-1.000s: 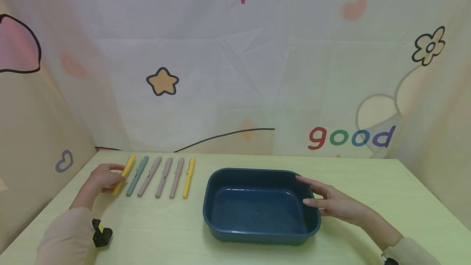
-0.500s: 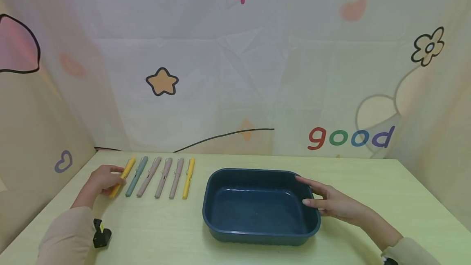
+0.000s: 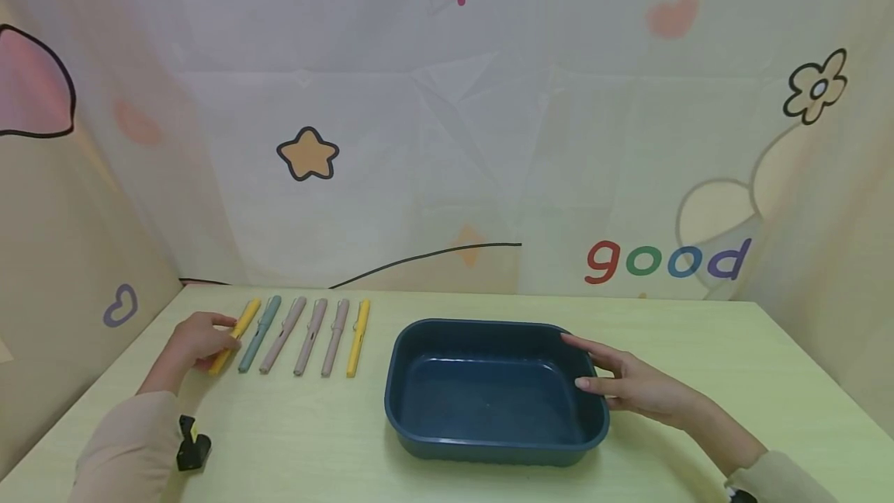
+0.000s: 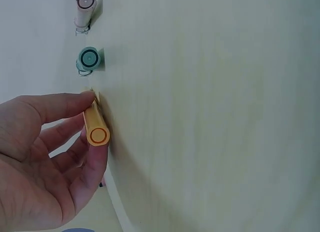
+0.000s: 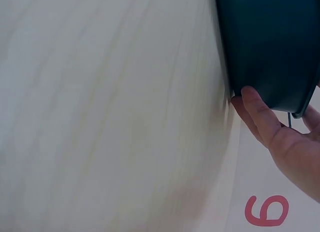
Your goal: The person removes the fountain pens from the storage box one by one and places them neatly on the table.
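At the left end of a row of pens, my left hand pinches a yellow pen between thumb and fingers. In the left wrist view the round end of that yellow pen faces the camera, with the thumb on one side and fingers on the other. Beside it lies a green pen, apart from the hand. On the right, my right hand grips the right wall of a dark blue plastic basin, thumb over the rim. The right wrist view shows fingers against the outside of the basin.
Three pinkish pens and another yellow pen continue the row to the right, roughly parallel. The basin stands right of them on the pale wooden table. A printed cloth hangs behind the table and along its sides.
The yellow pen in my left hand has shifted slightly towards me and lower. My right hand and the basin stay where they were.
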Available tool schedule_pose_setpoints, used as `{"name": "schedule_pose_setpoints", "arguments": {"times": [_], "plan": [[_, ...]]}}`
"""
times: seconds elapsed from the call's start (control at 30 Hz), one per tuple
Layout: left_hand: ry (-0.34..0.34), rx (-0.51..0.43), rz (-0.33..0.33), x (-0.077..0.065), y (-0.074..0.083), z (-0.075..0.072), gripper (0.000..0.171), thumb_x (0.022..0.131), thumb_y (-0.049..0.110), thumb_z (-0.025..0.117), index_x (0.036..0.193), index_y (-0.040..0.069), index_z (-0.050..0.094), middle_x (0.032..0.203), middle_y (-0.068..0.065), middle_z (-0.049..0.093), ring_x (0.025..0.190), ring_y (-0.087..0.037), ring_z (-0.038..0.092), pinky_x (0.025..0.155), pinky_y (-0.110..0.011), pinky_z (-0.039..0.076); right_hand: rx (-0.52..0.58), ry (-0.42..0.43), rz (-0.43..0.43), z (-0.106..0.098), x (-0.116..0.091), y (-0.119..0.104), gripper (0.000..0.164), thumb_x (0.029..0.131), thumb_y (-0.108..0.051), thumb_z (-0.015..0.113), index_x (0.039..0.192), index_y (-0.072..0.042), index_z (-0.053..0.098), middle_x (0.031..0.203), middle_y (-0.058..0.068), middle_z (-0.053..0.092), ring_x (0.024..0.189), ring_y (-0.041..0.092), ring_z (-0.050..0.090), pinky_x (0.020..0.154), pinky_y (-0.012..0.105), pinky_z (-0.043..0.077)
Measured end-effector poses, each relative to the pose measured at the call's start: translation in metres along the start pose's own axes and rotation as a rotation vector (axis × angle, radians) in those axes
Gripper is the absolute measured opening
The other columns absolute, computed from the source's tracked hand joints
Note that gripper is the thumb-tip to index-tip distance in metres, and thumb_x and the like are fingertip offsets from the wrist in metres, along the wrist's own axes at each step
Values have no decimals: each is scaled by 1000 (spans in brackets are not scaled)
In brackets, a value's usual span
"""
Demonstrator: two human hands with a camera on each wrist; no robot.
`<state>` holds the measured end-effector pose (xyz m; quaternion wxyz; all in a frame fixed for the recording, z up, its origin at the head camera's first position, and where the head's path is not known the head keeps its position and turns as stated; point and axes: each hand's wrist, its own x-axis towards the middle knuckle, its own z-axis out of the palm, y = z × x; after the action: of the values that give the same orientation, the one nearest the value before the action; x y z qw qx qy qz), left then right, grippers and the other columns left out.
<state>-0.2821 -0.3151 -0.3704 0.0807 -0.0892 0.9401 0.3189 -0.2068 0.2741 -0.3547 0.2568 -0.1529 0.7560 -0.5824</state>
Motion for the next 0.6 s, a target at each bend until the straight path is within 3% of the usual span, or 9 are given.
{"name": "schedule_pose_setpoints", "arguments": {"times": [0.23, 0.47, 0.6], "plan": [[-18, -12, -12, 0, 0, 1, 57, 80, 16, 62, 124, -13, 41, 78, -12, 50, 61, -18, 50, 54, -29, 48, 9, 0, 3, 0, -1, 0, 71, 90, -18, 57, 146, -13, 14, 144, 33, -6, 117, 31, 47, 85, 43, 48], [-32, -14, 7, -3, 3, -3, 61, 82, 22, 60, 125, -14, 36, 78, -12, 50, 66, -20, 51, 57, -30, 50, 2, 9, -4, -5, -3, 2, 67, 92, -19, 53, 146, -17, 14, 145, 33, -3, 125, 42, 33, 88, 44, 46], [-12, 26, 75, -11, 7, -9, 63, 86, 27, 57, 127, -15, 34, 99, -30, 52, 82, -31, 55, 61, -32, 52, 3, -6, -47, -15, -6, 2, 63, 96, -18, 45, 147, -14, 8, 145, 32, 5, 124, 35, 39, 92, 43, 43]]}}
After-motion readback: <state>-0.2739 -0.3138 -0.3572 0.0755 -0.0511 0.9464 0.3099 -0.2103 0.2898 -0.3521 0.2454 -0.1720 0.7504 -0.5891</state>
